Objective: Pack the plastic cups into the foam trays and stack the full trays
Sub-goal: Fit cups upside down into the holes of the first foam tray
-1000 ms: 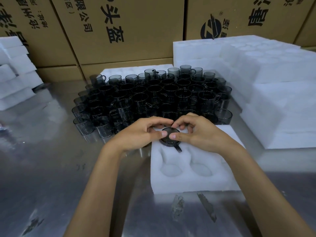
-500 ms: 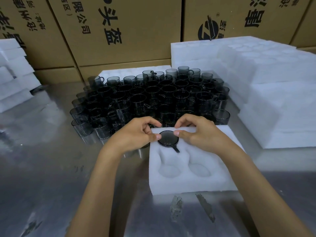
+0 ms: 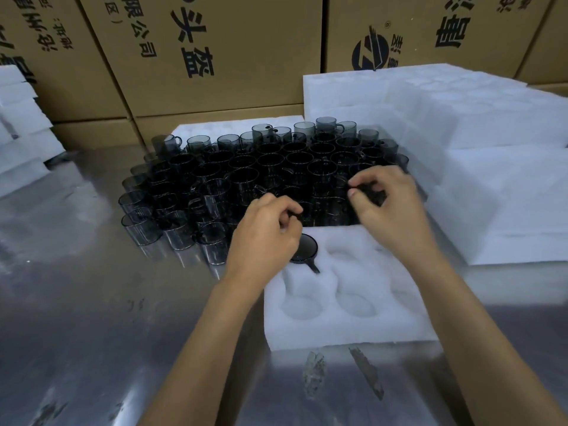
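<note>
A white foam tray (image 3: 353,330) lies on the metal table in front of me. One smoky dark plastic cup (image 3: 306,249) sits in its far left pocket, handle pointing toward me. The other pockets I can see hold nothing. Beyond the tray stands a dense cluster of the same dark cups (image 3: 246,176). My left hand (image 3: 264,232) is at the cluster's near edge, thumb and forefinger pinching a cup there. Over the cluster's near right part, my right hand (image 3: 390,207) curls its fingers round the rim of another cup (image 3: 368,192).
Stacks of white foam trays (image 3: 479,155) rise to the right and behind the cups. More foam pieces (image 3: 18,130) are piled at the far left. Printed cardboard boxes (image 3: 199,53) wall off the back. Bare shiny metal table (image 3: 107,318) lies to the left and near me.
Both hands have left the cup seated in the tray and moved away from me to the cup cluster, each closing on a new cup. The view shifted slightly.
</note>
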### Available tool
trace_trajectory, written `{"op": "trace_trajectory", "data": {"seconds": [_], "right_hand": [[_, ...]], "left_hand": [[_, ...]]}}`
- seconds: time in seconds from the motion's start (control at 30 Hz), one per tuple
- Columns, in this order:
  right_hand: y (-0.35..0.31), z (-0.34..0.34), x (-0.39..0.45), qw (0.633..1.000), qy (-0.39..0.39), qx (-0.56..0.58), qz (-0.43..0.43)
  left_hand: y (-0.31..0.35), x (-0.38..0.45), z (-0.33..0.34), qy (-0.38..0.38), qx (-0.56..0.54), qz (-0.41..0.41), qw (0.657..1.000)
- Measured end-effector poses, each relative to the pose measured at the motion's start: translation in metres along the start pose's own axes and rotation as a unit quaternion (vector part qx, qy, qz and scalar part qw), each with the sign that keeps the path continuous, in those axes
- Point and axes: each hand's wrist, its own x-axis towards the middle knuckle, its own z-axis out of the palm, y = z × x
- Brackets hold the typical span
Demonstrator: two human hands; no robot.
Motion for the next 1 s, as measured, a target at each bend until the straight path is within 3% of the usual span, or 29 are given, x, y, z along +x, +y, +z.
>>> {"op": "trace_trajectory", "data": {"seconds": [0.1,0.23,0.5,0.77,1.0], "right_hand": [[0.023,-0.02,0.015,0.997,0.023,0.029,0.068],[0.05,-0.026,0.026,0.98,-0.019,0.104,0.171],[0.058,-0.014,0.031,0.987,0.002,0.098,0.128],[0.056,-0.016,0.028,0.992,-0.028,0.032,0.122],[0.051,-0.027,0.02,0.971,-0.036,0.162,0.173]], "left_hand": [[0.006,-0.003,0.014,-0.036,-0.002,0.059,0.998],[0.003,-0.004,0.018,-0.09,-0.006,0.042,0.995],[0.003,-0.005,0.017,-0.097,-0.017,0.025,0.995],[0.004,-0.006,0.018,-0.098,-0.005,0.024,0.995],[0.005,-0.006,0.018,-0.103,0.001,0.028,0.994]]}}
